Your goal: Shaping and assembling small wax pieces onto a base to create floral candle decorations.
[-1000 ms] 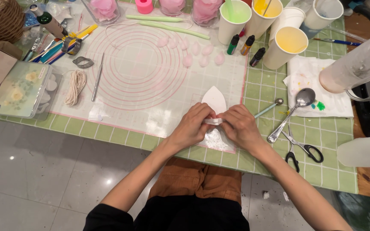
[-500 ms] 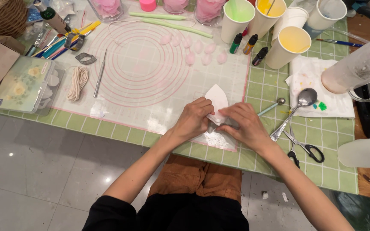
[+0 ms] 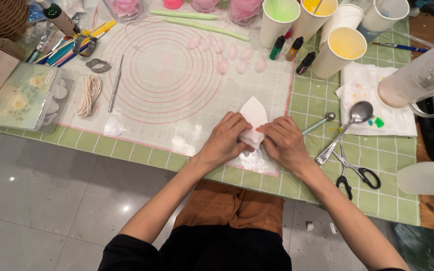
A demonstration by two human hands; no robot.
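Note:
A white, leaf-shaped paper piece (image 3: pixel 253 112) with a pointed top lies on the translucent mat with pink concentric circles (image 3: pixel 167 75). My left hand (image 3: pixel 225 139) and my right hand (image 3: pixel 283 142) meet at its lower end, fingers pinching and folding the paper between them. Its bottom part is hidden under my fingers. Several small pink petal shapes (image 3: pixel 232 52) lie on the mat farther back.
To the right lie a metal spoon (image 3: pixel 345 129), black-handled scissors (image 3: pixel 355 172) and a stained paper towel (image 3: pixel 372 98). Paper cups of green (image 3: pixel 278 19) and yellow (image 3: pixel 338 50) liquid and small dye bottles (image 3: pixel 291 48) stand behind. A coil of string (image 3: pixel 89 93) and plastic box (image 3: pixel 22 95) sit left.
My hands stay on the white paper and have shifted slightly, the fingers working its lower end. The view has dipped a little.

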